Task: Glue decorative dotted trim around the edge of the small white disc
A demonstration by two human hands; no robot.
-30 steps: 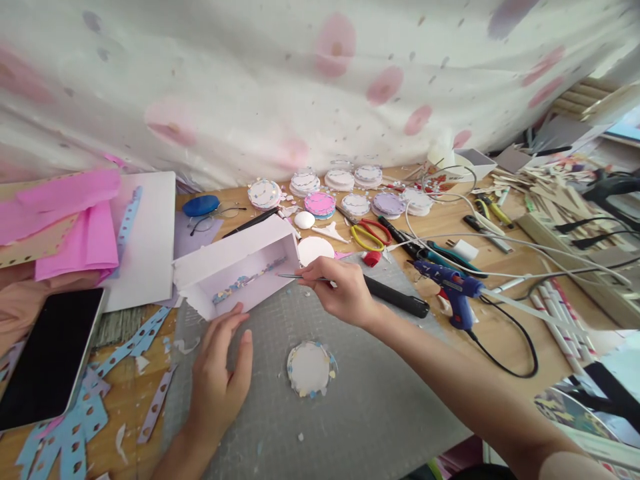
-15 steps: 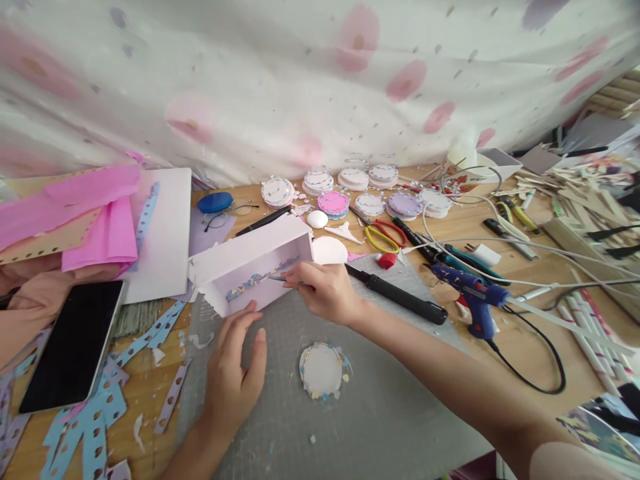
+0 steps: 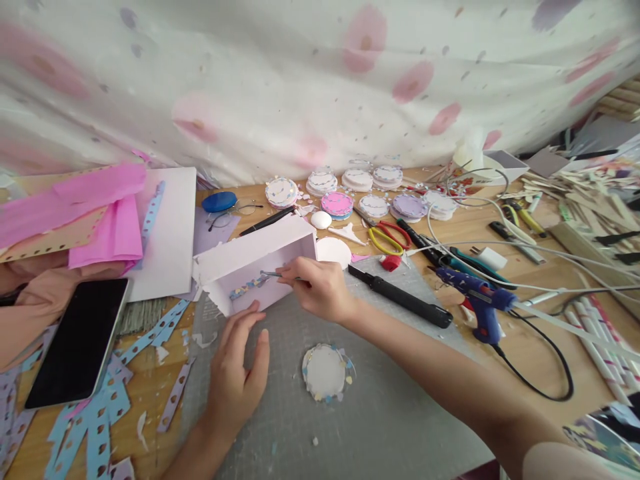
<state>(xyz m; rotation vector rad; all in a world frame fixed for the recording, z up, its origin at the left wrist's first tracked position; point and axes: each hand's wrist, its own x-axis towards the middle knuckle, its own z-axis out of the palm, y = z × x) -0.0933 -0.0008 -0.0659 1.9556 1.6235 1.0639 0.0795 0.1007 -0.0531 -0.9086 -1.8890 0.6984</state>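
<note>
In my right hand a pair of thin metal tweezers is pinched, its tip reaching into a pale lilac paper box that lies with its opening towards me. Small blue, cream and lilac paper bits lie in a line inside the box. My left hand has its fingers apart, the fingertips at the box's near lower edge. On the grey cutting mat in front of me lies a white paper disc ringed with a wire and small coloured bits.
Behind the box stand several decorated round discs. Scissors, a black rod-like tool and a blue glue gun with cables lie to the right. At left are a phone, pink paper and punched paper strips.
My right hand and the tweezers have shifted slightly left inside the box, and the line of paper bits shows shorter. My left hand keeps its place at the box. The view has turned slightly.
</note>
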